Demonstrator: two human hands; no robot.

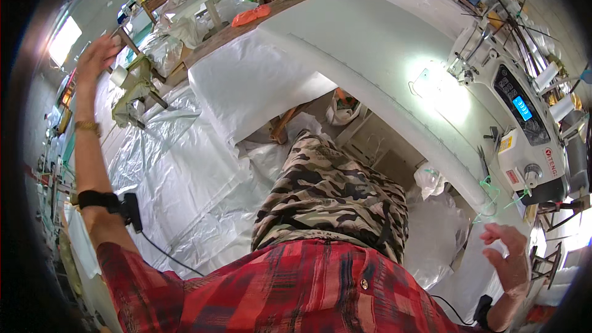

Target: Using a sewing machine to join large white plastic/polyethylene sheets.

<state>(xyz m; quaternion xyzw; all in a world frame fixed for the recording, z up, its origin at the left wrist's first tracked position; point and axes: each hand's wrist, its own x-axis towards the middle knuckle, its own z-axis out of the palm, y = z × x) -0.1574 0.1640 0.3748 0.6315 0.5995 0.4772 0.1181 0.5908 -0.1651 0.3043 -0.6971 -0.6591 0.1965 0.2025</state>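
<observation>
My left hand (97, 57) is raised out at the far left, arm stretched, its fingers apart and loosely bent, with nothing visible in them. Below it stands a wooden stool-like frame (139, 89) draped with olive cloth. My right hand (510, 258) hovers at the lower right with thumb and fingers apart and nothing between them. It is nearest to the front end of a white sewing machine (502, 95), whose lamp and blue display are lit. Green thread (490, 192) trails over the table edge there. Dark thread snips (483, 161) lie beside the machine.
A white sheet (246, 83) hangs from the left end of the pale sewing table (364, 24). Shiny plastic sheeting (166, 166) covers the floor at left. Orange cloth (251, 15) lies on a wooden board behind. A clear plastic bag (435, 234) hangs under the table near my knees.
</observation>
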